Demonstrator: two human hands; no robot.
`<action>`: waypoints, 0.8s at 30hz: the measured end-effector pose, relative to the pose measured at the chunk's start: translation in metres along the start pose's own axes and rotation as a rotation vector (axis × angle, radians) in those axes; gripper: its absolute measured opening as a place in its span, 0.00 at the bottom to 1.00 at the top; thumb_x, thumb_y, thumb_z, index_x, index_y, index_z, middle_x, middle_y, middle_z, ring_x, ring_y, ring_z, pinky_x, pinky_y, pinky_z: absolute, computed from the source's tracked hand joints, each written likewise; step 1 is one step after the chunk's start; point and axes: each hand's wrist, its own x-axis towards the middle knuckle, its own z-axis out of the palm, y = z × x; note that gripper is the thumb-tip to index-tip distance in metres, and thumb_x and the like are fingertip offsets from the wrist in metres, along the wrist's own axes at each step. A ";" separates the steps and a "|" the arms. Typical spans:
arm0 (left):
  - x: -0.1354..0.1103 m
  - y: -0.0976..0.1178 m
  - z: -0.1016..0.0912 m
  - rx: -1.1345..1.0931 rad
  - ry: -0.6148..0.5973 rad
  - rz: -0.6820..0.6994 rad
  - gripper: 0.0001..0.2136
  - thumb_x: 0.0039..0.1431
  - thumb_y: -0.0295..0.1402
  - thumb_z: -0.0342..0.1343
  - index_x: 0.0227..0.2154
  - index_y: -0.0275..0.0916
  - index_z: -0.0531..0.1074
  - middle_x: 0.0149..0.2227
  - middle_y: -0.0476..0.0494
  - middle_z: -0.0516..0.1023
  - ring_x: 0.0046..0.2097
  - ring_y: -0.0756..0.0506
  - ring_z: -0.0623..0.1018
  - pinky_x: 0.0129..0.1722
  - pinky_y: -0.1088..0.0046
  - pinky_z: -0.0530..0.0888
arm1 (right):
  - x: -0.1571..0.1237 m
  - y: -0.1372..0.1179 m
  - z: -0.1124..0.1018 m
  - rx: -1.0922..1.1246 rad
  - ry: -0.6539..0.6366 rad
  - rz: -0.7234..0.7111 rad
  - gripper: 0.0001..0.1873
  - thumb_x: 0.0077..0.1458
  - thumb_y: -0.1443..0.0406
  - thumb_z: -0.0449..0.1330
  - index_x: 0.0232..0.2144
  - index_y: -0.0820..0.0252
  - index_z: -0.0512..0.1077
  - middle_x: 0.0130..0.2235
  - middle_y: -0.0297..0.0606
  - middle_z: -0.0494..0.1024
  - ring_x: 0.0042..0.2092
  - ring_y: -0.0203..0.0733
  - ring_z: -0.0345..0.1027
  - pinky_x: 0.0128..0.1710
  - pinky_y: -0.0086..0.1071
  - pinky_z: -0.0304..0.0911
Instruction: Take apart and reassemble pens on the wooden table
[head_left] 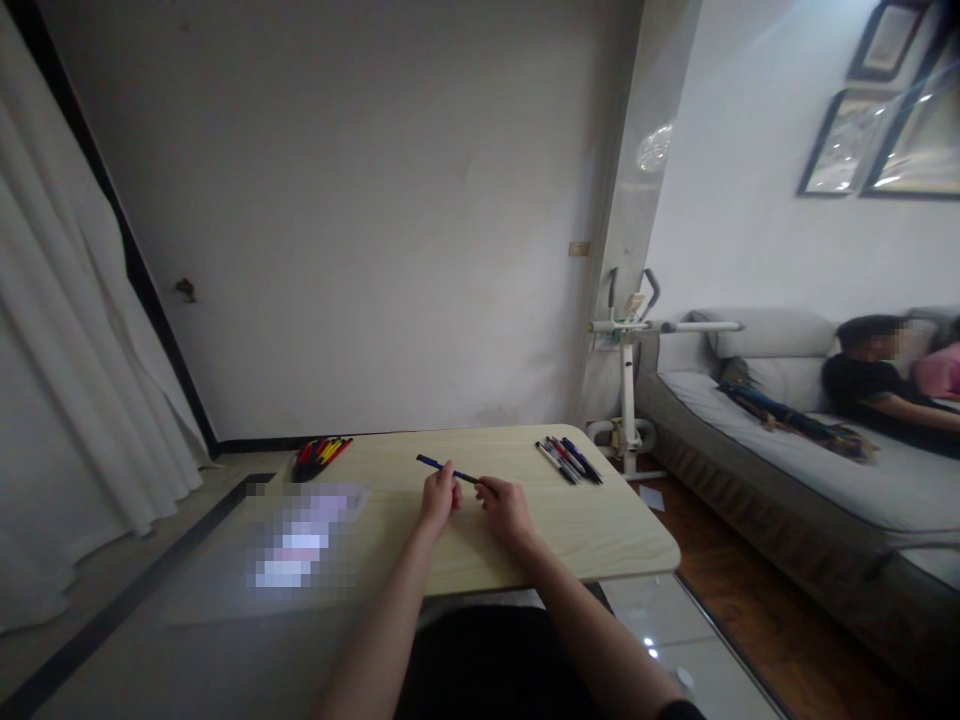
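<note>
Aslant, blue pen (465, 477), left hand (438, 496) midway, right hand (510, 508) at one end

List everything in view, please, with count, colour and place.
Table: one, pale wood, centre
Held pen: one, dark blue, above table
Loose pens: several, black, white, blue, table's right
Pens or pencils: several, red, yellow, black, table's left
Pixelated patch: one, whitish, left
Curtain: one, white, far left
Wall plate: one, beige, back wall
Sofa: one, grey, right
Exercise machine: one, white, beside sofa
People: two, black and pink clothes, sofa
Picture frames: three, dark, upper right
Wood floor: one, brown, lower right
Paper: one, white, floor
Left hand: one, bare, holding pen
Right hand: one, bare, holding pen
</note>
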 end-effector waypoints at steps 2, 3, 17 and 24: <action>-0.001 0.002 0.001 -0.009 0.001 -0.006 0.21 0.51 0.49 0.43 0.12 0.38 0.57 0.09 0.52 0.60 0.12 0.53 0.61 0.14 0.78 0.57 | 0.001 -0.001 -0.001 0.019 0.005 0.012 0.14 0.52 0.61 0.50 0.29 0.63 0.73 0.25 0.38 0.74 0.25 0.35 0.64 0.25 0.25 0.56; -0.001 0.003 0.001 -0.014 0.004 -0.008 0.21 0.51 0.49 0.43 0.12 0.38 0.57 0.09 0.52 0.60 0.12 0.53 0.61 0.14 0.78 0.57 | 0.001 -0.001 -0.001 0.038 0.005 0.024 0.14 0.52 0.60 0.51 0.30 0.63 0.73 0.25 0.38 0.74 0.25 0.35 0.65 0.25 0.25 0.56; -0.005 0.010 0.001 -0.096 0.010 -0.049 0.19 0.50 0.48 0.44 0.14 0.39 0.57 0.09 0.53 0.60 0.12 0.53 0.61 0.13 0.78 0.57 | 0.007 0.008 0.002 0.144 0.003 0.118 0.26 0.54 0.51 0.43 0.26 0.65 0.72 0.19 0.35 0.70 0.23 0.35 0.62 0.24 0.25 0.54; -0.007 0.011 0.003 -0.076 0.021 -0.054 0.19 0.50 0.48 0.44 0.14 0.38 0.58 0.09 0.53 0.60 0.12 0.53 0.60 0.13 0.78 0.57 | 0.006 0.010 0.003 0.140 -0.018 0.096 0.23 0.54 0.53 0.45 0.23 0.64 0.70 0.19 0.34 0.68 0.21 0.33 0.60 0.23 0.25 0.53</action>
